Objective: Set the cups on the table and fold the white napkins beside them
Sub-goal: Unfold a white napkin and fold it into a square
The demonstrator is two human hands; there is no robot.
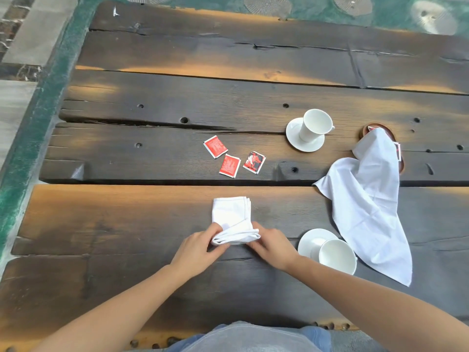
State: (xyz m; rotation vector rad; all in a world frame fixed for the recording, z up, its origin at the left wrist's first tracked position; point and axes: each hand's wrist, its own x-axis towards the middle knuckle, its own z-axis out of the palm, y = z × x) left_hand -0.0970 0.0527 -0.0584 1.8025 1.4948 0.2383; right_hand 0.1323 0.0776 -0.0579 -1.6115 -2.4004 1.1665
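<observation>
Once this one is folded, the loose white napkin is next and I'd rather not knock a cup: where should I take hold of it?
Probably pinch the loose napkin at its near corner, which lies flat on the table right of the near cup. Come from the near right, clear of that cup; the far end is draped over the wooden tray, so lifting there could drag it.

Both bare forearms reach forward, angled toward each other. The left hand (200, 247) and the right hand (272, 246) face each other with curled fingers, each pinching one end of the folded napkin (232, 214).
</observation>
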